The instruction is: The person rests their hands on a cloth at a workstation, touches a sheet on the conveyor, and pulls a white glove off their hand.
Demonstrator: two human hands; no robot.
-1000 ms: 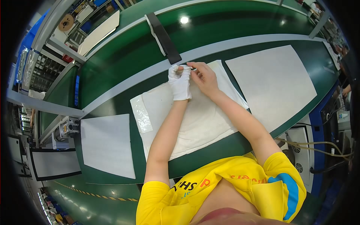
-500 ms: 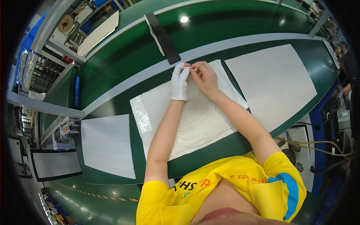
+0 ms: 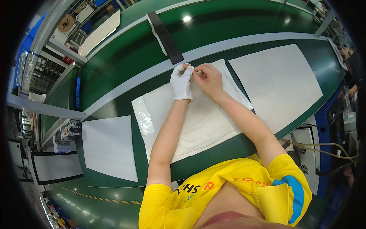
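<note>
My left hand [image 3: 181,83] wears a white glove, with a bit of bare fingertip showing at the top. Its fingers are bent and stand apart from the thumb, with no object visible between them. My bare right hand [image 3: 209,79] pinches the end of a finger or thumb of that glove [image 3: 191,70]; which one is hard to make out. Both hands are over the far edge of a white cloth-like pad [image 3: 206,118] on the green table. A clear plastic strip [image 3: 143,117] runs along the pad's left side.
White sheets lie on both sides, a left sheet [image 3: 108,149] and a larger right sheet [image 3: 280,84]. Beyond the grey rail [image 3: 228,44] is a green belt [image 3: 236,19], with a black bar [image 3: 164,37] across its near part. Another person's hand [image 3: 346,52] shows far right.
My left hand has shifted slightly left and turned, its fingers rounding more. My right hand keeps its pinch at the glove's end, barely moved. The pad and sheets stay put.
</note>
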